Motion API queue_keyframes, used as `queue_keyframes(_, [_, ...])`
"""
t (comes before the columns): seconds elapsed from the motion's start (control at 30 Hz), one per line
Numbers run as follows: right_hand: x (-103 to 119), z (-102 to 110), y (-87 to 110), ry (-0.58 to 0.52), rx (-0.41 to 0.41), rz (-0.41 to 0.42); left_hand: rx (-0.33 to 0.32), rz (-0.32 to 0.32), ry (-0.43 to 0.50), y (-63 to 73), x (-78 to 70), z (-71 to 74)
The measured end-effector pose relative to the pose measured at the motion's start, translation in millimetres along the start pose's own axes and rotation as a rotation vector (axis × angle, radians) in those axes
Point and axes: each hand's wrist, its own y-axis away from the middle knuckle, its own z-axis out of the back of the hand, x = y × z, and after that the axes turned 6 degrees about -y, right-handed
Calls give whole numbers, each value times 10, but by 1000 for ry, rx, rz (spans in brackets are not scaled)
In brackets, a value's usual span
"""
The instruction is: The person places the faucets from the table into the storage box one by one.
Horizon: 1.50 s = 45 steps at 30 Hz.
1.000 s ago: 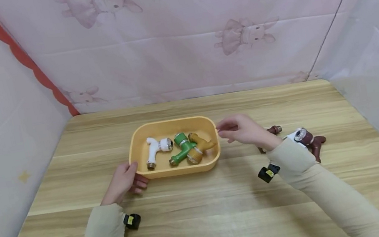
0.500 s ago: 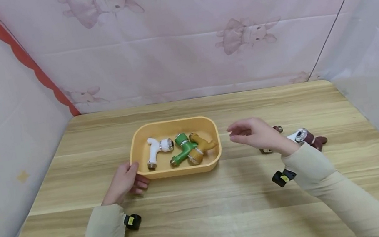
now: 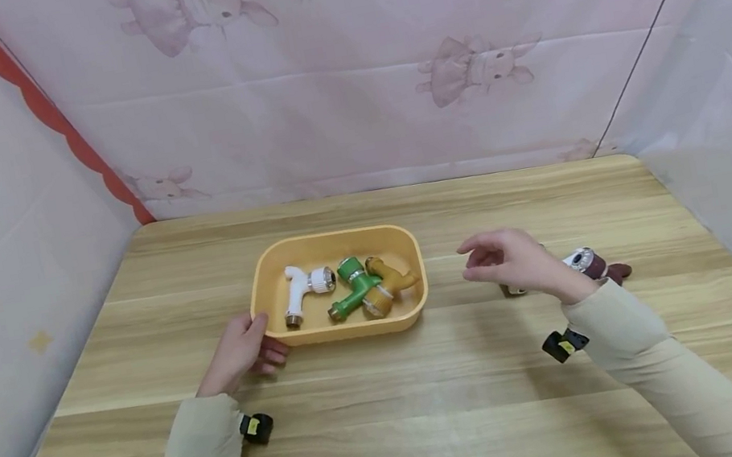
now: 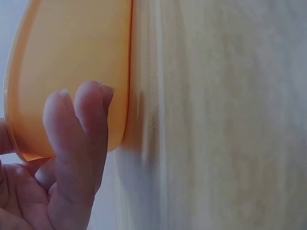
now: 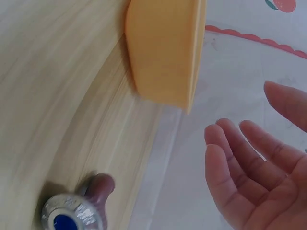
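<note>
A yellow plastic tub [image 3: 347, 331] stands on the table. Inside lie a white tap [image 3: 299, 289], a green tap [image 3: 358, 292] and a mustard-coloured tap [image 3: 396, 282], the last two overlapping. My left hand [image 3: 240, 350] holds the tub's near left corner, thumb over the rim and fingers against the outer wall [image 4: 76, 52]. To the right of the tub, my right hand [image 3: 514, 264] hovers with its fingers loosely bent and nothing in them. Behind that wrist lies a maroon tap [image 3: 595, 266] with white and silver parts; another dark tap is mostly hidden by the hand.
The wooden table [image 3: 402, 434] runs back to a pink cloth wall [image 3: 348, 125] printed with rabbits. White printed cloth walls flank it on the left [image 3: 34, 262] and right [image 3: 725, 140]. A small black camera sits on each wrist.
My right hand has drawn back from the tub's right rim, moving right over the taps on the table and covering more of them. My left hand and the tub stay put.
</note>
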Motion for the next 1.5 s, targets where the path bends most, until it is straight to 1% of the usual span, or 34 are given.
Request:
queue_keyframes(0.27, [-100, 56, 48, 31, 17, -33, -2, -15, 10, 4, 1, 4])
queue_keyframes(0.53, [-151, 121, 68, 158, 30, -76, 2, -2, 15, 16, -15, -10])
queue_keyframes(0.63, [-199, 131, 79, 199, 15, -85, 0, 1, 7, 16, -10, -11])
queue_keyframes(0.9, [-318, 181, 88, 245, -8, -125, -2, -3, 4, 6, 10, -9])
queue_keyframes(1.03, [-354, 187, 102, 274, -32, -173, -1, 1, 4, 0, 17, -14])
queue_keyframes(1.27, [-459, 171, 104, 298, -83, -257, 3, -10, 16, -1, 14, -5])
queue_keyframes(1.4, [-500, 163, 104, 321, -108, -268, 4, -3, 20, 5, 4, -9])
queue_keyframes(1.5, [-520, 155, 101, 333, -112, -257, -2, 4, 17, 7, -8, -15])
